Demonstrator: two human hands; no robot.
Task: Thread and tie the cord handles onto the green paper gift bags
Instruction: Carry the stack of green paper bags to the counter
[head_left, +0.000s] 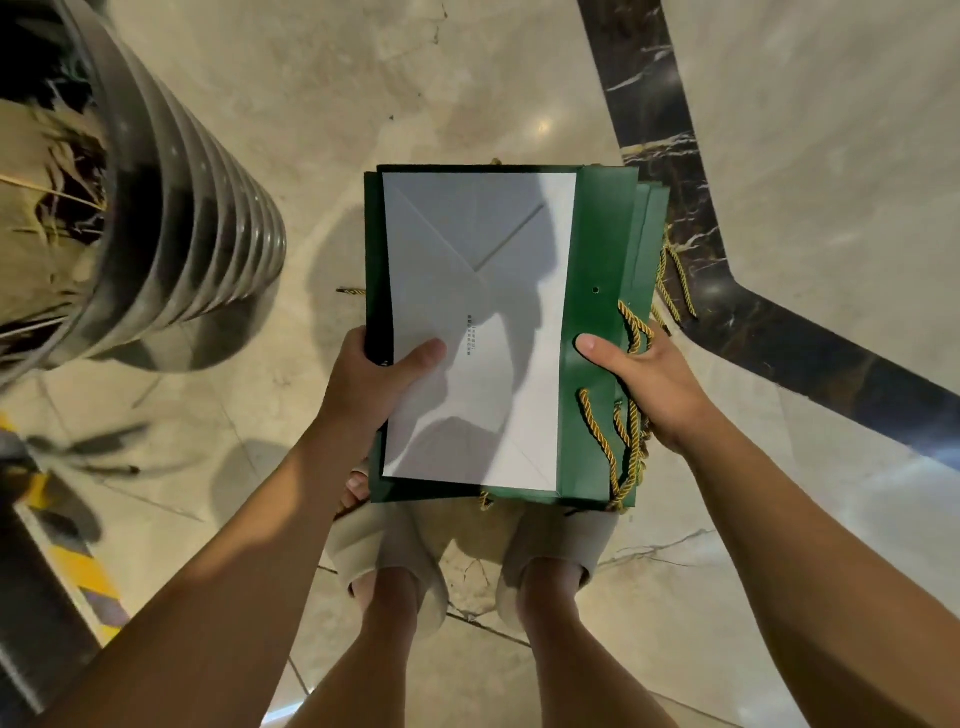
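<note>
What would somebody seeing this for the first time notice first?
The stack of flat green paper bags in the middle of the view, with a white folded panel facing up. The left hand holds its left edge and the right hand its right edge, where gold cords hang loose. A ribbed grey pot stands on the floor at the upper left.

I see green bag stack (597, 234) held: left hand (374, 374) on its white panel (478, 249), right hand (644, 384) at its gold cords (623, 441); ribbed pot (208, 223) left of it.
</note>
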